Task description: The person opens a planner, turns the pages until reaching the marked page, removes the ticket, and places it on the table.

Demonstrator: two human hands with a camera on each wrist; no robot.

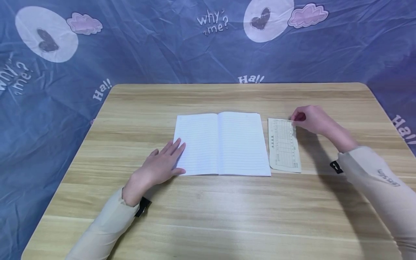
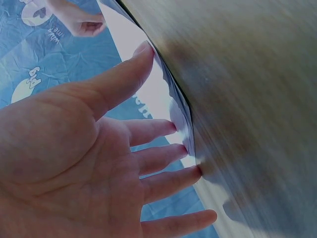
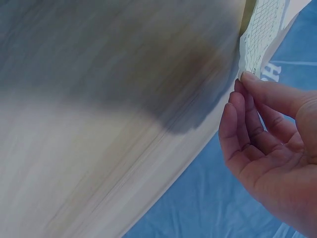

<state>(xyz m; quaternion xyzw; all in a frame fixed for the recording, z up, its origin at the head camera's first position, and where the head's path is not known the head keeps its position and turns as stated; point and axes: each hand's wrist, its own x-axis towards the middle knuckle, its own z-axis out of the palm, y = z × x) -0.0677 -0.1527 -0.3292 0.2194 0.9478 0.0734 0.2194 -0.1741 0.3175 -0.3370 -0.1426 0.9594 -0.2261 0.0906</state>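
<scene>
An open notebook (image 1: pixel 240 144) with blank lined pages lies flat in the middle of the table. My left hand (image 1: pixel 159 164) rests on its lower left edge, fingers straight and spread; in the left wrist view the thumb and fingertips (image 2: pixel 143 52) touch the page edge. Right of the notebook is a pale paper sheet (image 1: pixel 284 146) printed with a table of lines and small characters. The thumb and index finger of my right hand (image 1: pixel 312 119) pinch its top right corner. The right wrist view shows this pinch on the printed sheet (image 3: pixel 260 37) close up, other fingers curled.
The wooden table (image 1: pixel 208 216) has rounded far corners. Behind it hangs a blue cloth (image 1: pixel 156 43) with white lettering and cloud prints. Black straps sit at both sleeve cuffs. A narrow strip of table separates the notebook and the printed sheet.
</scene>
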